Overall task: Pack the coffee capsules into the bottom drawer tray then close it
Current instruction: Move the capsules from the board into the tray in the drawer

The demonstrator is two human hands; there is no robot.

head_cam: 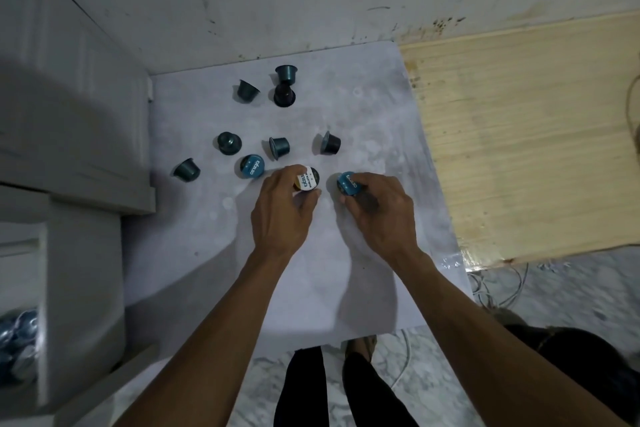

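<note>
Capsules — white-lidded capsule point(306, 181) in left hand point(280, 208) fingers, blue-lidded capsule point(349, 183) in right hand point(375, 215) fingers — arms outstretched.

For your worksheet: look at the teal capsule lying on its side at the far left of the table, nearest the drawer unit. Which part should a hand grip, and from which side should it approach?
Grip the far-left capsule across its tapered side wall, thumb and finger on opposite flanks, coming straight down from above. It lies tipped on its side, apart from its neighbours, so its upper flanks are exposed and nothing seems to block the approach.
</note>
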